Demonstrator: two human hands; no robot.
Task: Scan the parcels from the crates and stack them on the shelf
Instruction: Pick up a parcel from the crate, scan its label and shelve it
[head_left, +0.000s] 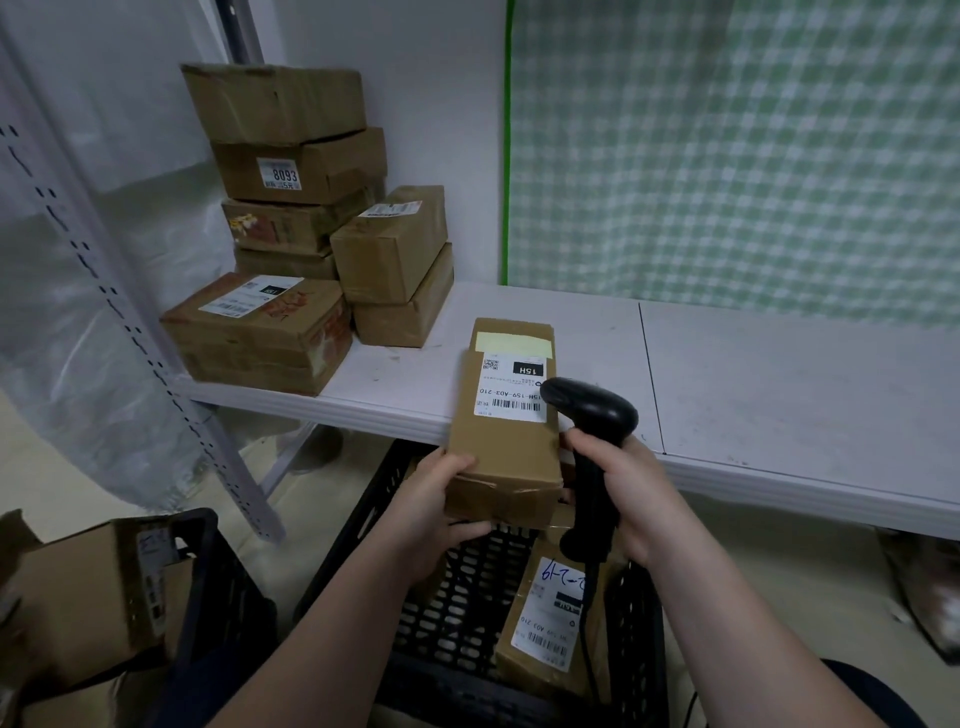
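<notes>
My left hand (434, 506) grips the near end of a long brown parcel (506, 447), held over the front edge of the white shelf (779, 374); its white barcode label faces up. My right hand (631, 493) holds a black barcode scanner (589, 415) by the handle, its head right beside the label. Below my hands stands a black plastic crate (467, 597) with another labelled parcel (550, 623) lying in its right side. Several scanned-looking brown parcels (311, 234) are stacked at the shelf's left end.
A second black crate (218, 597) at lower left holds an open-flapped cardboard box (88, 587). A perforated metal upright (135, 332) and plastic sheeting stand on the left. A green checked curtain (727, 156) hangs behind the shelf. The scanner cable trails down over the crate.
</notes>
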